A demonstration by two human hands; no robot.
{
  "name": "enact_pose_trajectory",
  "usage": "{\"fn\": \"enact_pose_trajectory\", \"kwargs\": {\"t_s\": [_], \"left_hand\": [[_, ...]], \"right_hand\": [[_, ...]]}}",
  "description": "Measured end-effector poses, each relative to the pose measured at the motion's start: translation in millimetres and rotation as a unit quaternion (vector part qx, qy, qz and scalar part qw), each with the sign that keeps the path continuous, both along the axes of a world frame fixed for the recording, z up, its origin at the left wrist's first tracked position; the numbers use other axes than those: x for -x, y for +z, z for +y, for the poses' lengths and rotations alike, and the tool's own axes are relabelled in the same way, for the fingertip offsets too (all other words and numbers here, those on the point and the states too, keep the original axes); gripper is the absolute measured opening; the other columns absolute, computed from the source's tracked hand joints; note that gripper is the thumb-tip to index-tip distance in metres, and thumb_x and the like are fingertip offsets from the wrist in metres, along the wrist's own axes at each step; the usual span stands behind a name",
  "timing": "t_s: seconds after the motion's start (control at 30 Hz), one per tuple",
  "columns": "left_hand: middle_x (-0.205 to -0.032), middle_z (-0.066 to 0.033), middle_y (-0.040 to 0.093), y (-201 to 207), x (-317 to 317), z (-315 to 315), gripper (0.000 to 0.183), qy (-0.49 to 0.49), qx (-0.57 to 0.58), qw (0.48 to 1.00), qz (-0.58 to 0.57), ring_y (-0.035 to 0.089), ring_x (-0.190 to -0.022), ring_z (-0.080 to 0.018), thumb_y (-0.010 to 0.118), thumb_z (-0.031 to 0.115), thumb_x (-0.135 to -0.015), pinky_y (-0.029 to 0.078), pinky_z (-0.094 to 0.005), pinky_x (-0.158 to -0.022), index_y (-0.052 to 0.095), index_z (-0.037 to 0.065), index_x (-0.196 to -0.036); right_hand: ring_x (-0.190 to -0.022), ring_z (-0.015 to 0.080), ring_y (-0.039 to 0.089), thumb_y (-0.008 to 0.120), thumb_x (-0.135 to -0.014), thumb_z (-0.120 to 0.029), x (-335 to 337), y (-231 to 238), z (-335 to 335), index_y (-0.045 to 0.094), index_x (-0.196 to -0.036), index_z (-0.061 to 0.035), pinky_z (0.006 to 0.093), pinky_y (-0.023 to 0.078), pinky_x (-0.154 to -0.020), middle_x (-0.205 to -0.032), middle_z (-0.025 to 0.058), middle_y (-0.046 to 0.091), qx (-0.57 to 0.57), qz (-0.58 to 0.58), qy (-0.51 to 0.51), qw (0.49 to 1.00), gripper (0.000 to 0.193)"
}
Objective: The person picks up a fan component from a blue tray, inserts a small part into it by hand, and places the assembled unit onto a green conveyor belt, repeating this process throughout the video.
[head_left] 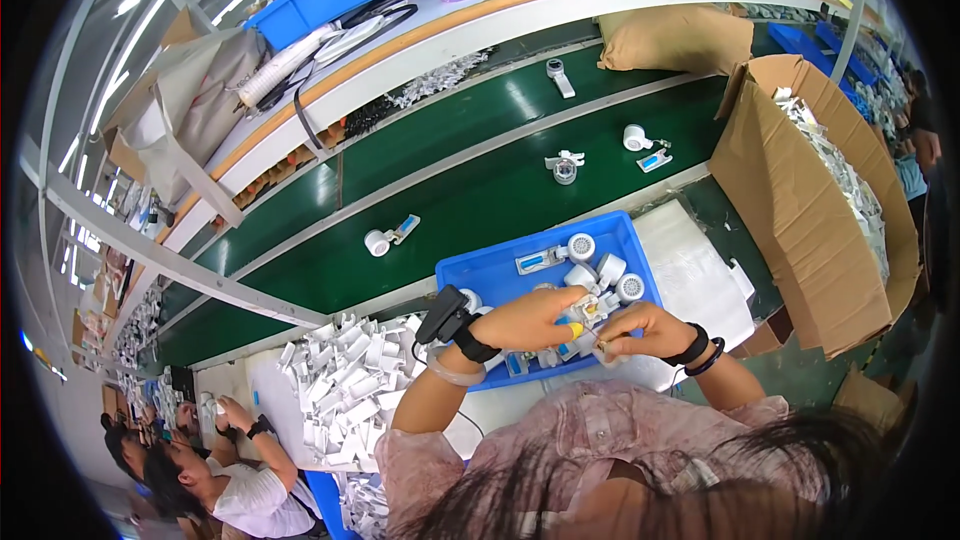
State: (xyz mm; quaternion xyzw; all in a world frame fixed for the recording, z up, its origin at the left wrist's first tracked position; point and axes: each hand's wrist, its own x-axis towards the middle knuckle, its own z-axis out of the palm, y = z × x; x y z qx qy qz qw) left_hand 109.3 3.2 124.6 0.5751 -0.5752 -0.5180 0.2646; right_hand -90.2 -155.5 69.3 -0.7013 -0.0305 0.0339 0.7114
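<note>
My left hand (540, 318) is closed around a small white plastic housing (597, 310) with a pale yellowish inside, above the blue tray. There is a yellow wrap on one of its fingertips. My right hand (645, 328) meets it from the right, fingertips pinched together at the housing's near side; what they grip is too small to tell. Below both hands, the blue tray (455, 266) holds several white round-headed parts (580, 247) with perforated faces. A flat white piece with a blue strip (541, 260) lies near its far edge.
A heap of white plastic casings (345, 380) covers the table to the left. Beyond the tray, a green conveyor (480, 205) carries scattered round-headed units (377, 242). A large cardboard box (800, 225) of white parts stands at right. Co-workers (235, 485) sit at lower left.
</note>
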Motion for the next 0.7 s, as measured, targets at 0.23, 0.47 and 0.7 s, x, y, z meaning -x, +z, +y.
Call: {"fn": "enact_pose_trajectory", "kwargs": {"t_s": [0.23,0.47,0.7], "left_hand": [[-0.093,-0.0155,0.062,-35.8,42.9,20.3,0.039,0.286,0.147,0.938,-0.129,0.061,-0.084,-0.0284,0.059,0.016,-0.084,0.048,-0.0391,-0.071,0.047,0.002,-0.118],[-0.088,-0.0042,0.06,-59.8,56.3,24.7,0.026,0.432,0.09,0.848,0.294,0.057,-0.072,-0.0097,0.047,0.021,-0.098,0.047,-0.024,-0.063,0.055,0.005,-0.118],[-0.089,-0.0073,0.059,-67.6,71.1,31.8,0.03,0.446,0.116,0.835,0.301,0.057,-0.067,-0.012,0.041,0.01,-0.094,0.051,-0.0256,-0.053,0.046,0.004,-0.123]], "right_hand": [[-0.059,0.0216,0.056,0.074,-0.075,-0.006,-7.4,0.5,29.6,0.063,-0.082,-0.0054,0.0308,0.041,-0.054,-0.065,0.006,0.059,0.314,-0.143,-0.305,0.887,0.013],[-0.073,0.0231,0.062,0.072,-0.076,0.001,-17.4,-7.7,39.1,0.066,-0.092,-0.0029,0.0305,0.048,-0.063,-0.082,0.0109,0.066,0.326,-0.244,-0.373,0.834,0.018],[-0.081,0.0266,0.063,0.066,-0.08,0.004,-10.9,-10.4,47.0,0.064,-0.093,-0.0011,0.0383,0.047,-0.089,-0.085,0.0106,0.067,0.336,-0.234,-0.331,0.85,0.014]]}}
